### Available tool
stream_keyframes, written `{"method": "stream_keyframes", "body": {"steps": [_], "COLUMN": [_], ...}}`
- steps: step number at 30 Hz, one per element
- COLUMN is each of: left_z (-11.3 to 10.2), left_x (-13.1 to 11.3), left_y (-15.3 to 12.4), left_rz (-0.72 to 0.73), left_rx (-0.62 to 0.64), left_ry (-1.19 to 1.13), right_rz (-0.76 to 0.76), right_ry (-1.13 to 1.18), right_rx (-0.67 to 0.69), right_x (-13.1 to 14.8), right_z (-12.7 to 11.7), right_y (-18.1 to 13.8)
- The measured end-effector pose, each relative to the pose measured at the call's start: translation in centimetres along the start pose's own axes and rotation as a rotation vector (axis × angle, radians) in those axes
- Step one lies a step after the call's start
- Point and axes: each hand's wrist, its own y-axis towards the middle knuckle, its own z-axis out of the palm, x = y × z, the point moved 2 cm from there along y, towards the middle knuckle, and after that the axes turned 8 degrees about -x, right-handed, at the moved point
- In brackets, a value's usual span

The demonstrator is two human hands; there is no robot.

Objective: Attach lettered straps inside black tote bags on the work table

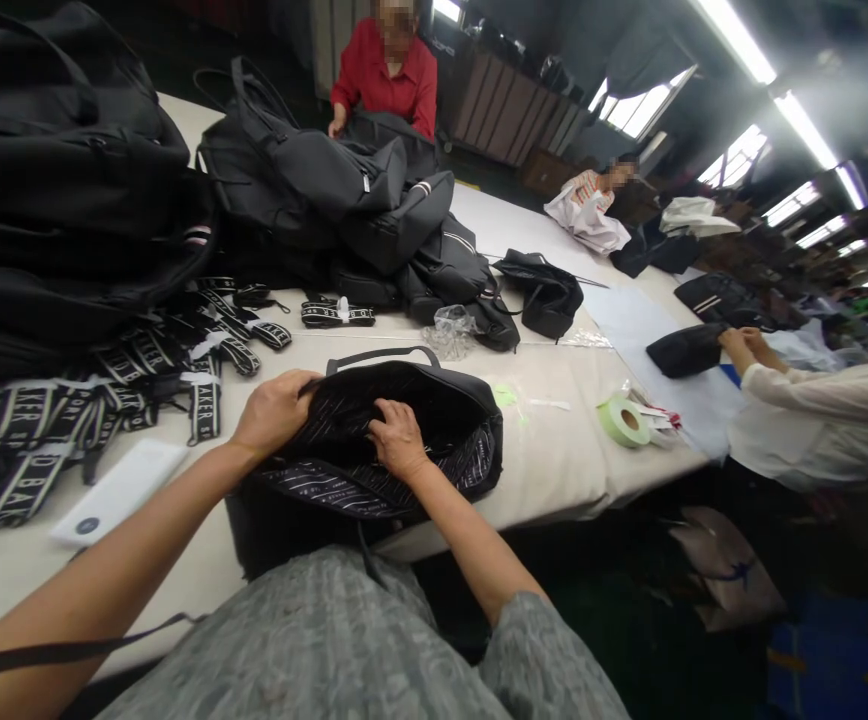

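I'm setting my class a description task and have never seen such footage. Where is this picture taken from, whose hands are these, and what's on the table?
There is no machine: a camera worn on a person's head looks forward and down at their own bare hands. The left hand grips the edge of an open black bag; the right hand reaches into its mouth, though whether it pinches anything is unclear. On the table lie lettered straps, a flat white object, a green roll and a heap of other bags. The hands at far right belong to a co-worker.
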Motion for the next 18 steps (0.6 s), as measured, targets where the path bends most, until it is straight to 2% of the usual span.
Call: {"method": "stream_keyframes", "body": {"steps": [6, 8, 10, 12, 18], "left_z": [0.2, 0.2, 0.2, 0.1, -0.9], "left_x": [0.4, 0.5, 0.4, 0.1, -1.0], "left_y": [0.2, 0.2, 0.0, -0.3, -1.4], "left_rz": [-0.034, -0.036, -0.026, -0.010, 0.018], "left_rx": [0.005, -0.002, 0.004, 0.011, 0.018], "left_ry": [0.030, 0.034, 0.016, -0.011, -0.040], "right_rz": [-0.109, -0.022, 0.147, 0.249, 0.123], "right_ry": [0.041, 0.133, 0.219, 0.217, 0.078], "right_rx": [0.140, 0.156, 0.156, 0.170, 0.292], "right_x": [-0.5, -1.1, -1.8, -2.4, -1.7], "right_z": [-1.6, -2.1, -2.5, -2.7, -3.0], "right_y": [1.0, 1.0, 1.2, 1.6, 2.5]}}
